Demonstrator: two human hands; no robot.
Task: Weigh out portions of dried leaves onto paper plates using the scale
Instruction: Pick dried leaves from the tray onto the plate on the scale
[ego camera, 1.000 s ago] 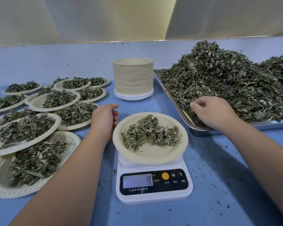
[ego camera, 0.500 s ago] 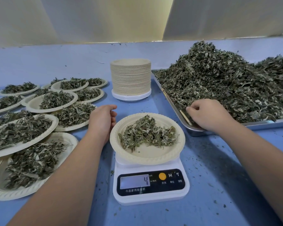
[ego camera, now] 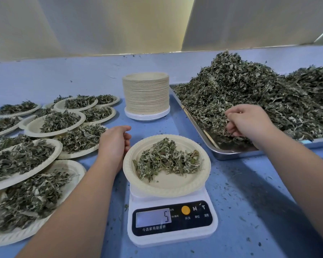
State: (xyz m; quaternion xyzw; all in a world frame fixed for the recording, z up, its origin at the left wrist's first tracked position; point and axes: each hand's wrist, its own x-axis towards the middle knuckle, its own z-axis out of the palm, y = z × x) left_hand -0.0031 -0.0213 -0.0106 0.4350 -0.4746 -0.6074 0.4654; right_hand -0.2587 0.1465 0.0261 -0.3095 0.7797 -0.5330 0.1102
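A white digital scale stands on the blue table, its display reading 5. On it rests a paper plate with a small heap of dried leaves. My left hand hovers just left of the plate's rim, fingers curled and apart, holding nothing. My right hand is raised over the near corner of the metal tray, fingers pinched on a few dried leaves taken from the big leaf pile.
A tall stack of unused paper plates stands behind the scale. Several filled plates overlap one another across the left side of the table. A pale wall rises at the back. Leaf crumbs dot the table at right.
My right hand has lifted out of the tray corner with a pinch of leaves. The scale reading went from 4 to 5. My left hand stayed beside the plate.
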